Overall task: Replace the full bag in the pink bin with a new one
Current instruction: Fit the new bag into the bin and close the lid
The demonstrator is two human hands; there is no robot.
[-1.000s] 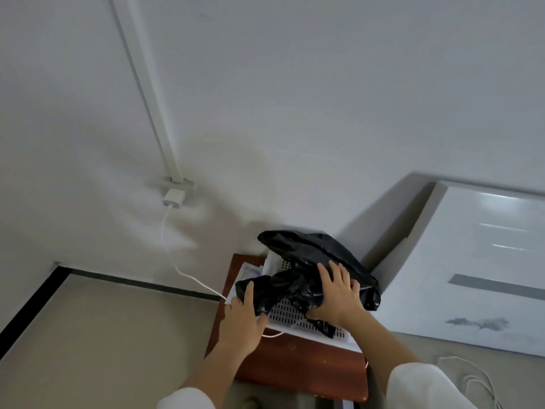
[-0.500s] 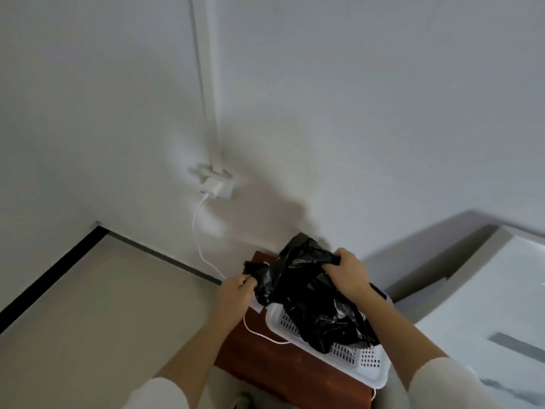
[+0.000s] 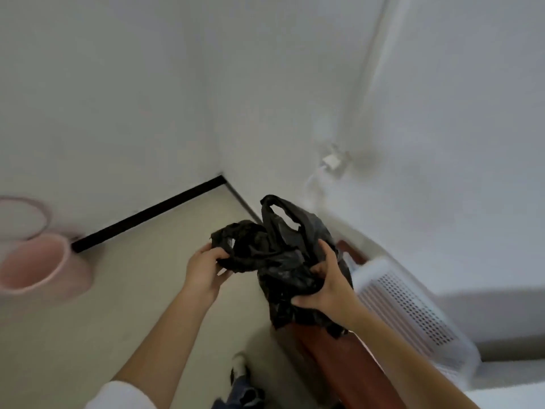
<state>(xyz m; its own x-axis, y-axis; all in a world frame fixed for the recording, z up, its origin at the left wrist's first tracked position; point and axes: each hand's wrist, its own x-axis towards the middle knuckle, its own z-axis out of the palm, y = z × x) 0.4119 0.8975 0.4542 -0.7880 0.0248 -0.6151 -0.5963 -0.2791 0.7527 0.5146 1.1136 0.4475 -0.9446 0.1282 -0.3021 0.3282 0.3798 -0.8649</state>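
Both hands, left hand [image 3: 206,268] and right hand [image 3: 327,287], grip the crumpled black bag [image 3: 283,261], likely to open it for the pink bin [image 3: 38,261] far left.

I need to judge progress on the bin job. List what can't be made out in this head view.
- Pink bin: cut by the left edge and motion-blurred; whether a bag lines it cannot be told.
- Black bag: crumpled between the left hand and right hand; one bag or several is unclear.
- White basket: blurred, its near end hidden by the right arm.
- Wall plug: smeared, details unreadable.
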